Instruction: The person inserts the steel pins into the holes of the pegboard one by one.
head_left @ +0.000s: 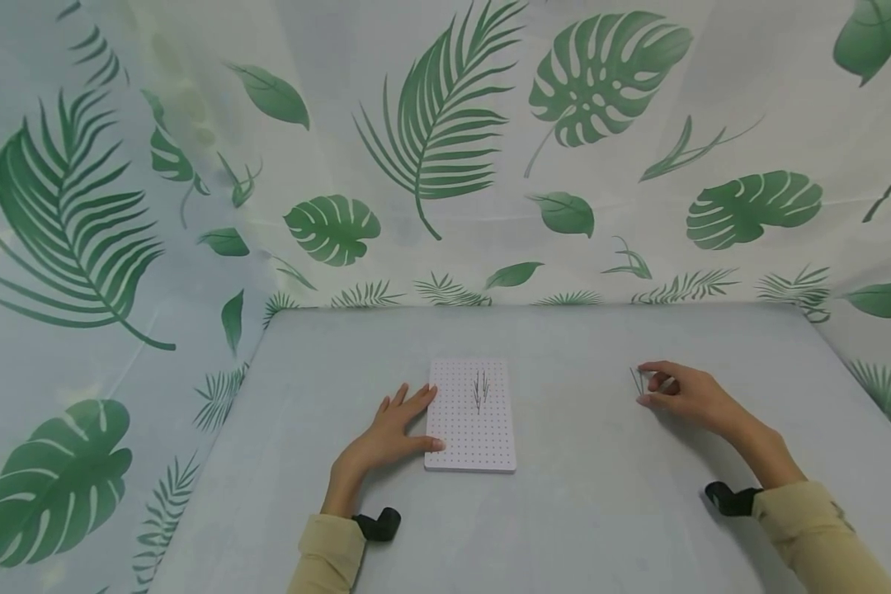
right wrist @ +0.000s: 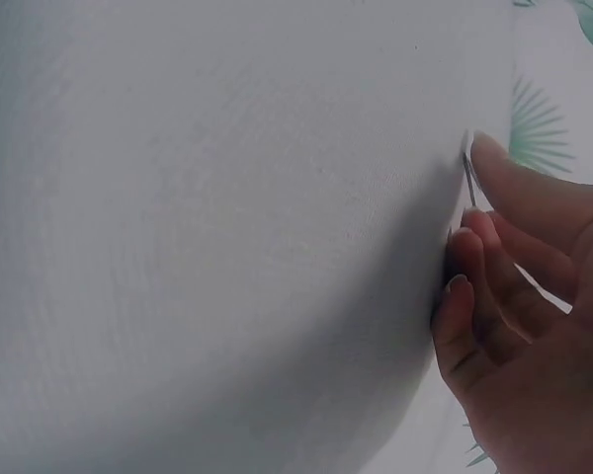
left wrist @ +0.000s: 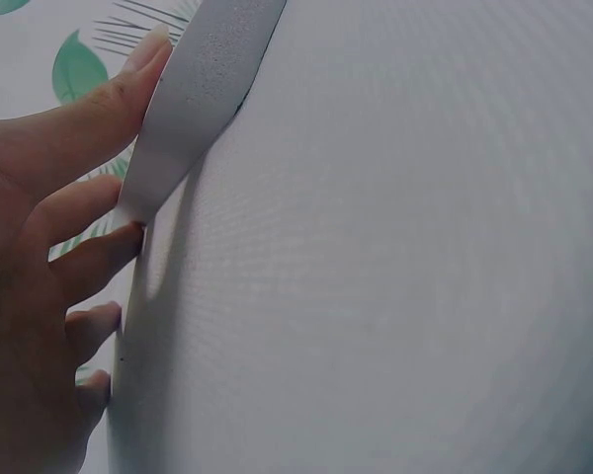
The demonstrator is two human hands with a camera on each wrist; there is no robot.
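A white perforated board (head_left: 469, 437), covered in a grid of small holes, lies on the table. Several thin dark pins (head_left: 478, 394) stand in its upper right part, with their shadows beside them. My left hand (head_left: 386, 437) is spread at the board's left side, thumb tip on its lower left edge and index fingertip higher along that edge. Off to the right, my right hand (head_left: 694, 400) pinches a thin dark pin (right wrist: 469, 183) between thumb and fingers, low over the table. A second thin line shows just left of that pin in the head view.
The pale table (head_left: 564, 511) reaches back to a white curtain (head_left: 483, 239) printed with green leaves, which also hangs along the left and right sides. Black cameras are strapped at the left wrist (head_left: 380, 525) and right wrist (head_left: 729, 499).
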